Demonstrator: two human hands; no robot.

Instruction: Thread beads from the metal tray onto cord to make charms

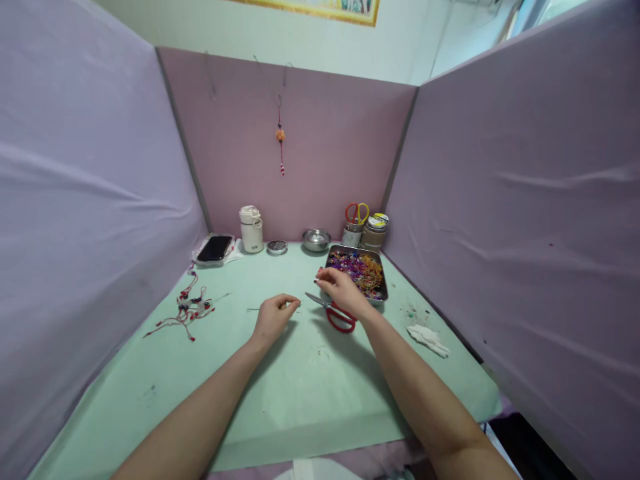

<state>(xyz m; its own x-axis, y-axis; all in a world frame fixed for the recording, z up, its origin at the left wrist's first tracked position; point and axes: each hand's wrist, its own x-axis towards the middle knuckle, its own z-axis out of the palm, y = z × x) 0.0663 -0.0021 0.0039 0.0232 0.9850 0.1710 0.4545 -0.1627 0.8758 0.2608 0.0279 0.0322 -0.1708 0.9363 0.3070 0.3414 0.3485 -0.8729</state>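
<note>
My left hand point(276, 317) is low over the middle of the table, thumb and fingertips pinched together. It grips a thin strand point(253, 309), whose end sticks out to the left behind the hand; I cannot tell whether it is thread or wire. To the right, my right hand point(341, 289) is raised, its fingertips brought together on something too small to name. Beneath it lie red-handled scissors point(341, 319), blades pointing left toward the left hand. Just behind the right hand is a metal tray point(385, 285) of colourful beads and strung cords.
Knotted beaded cords point(193, 305) lie at left. Along the back are a phone point(216, 249), a white flask point(251, 230), a small round tin point(277, 247), a steel bowl point(317, 241), a scissors holder point(352, 235) and a jar point(375, 233). A white cloth point(428, 339) is at right.
</note>
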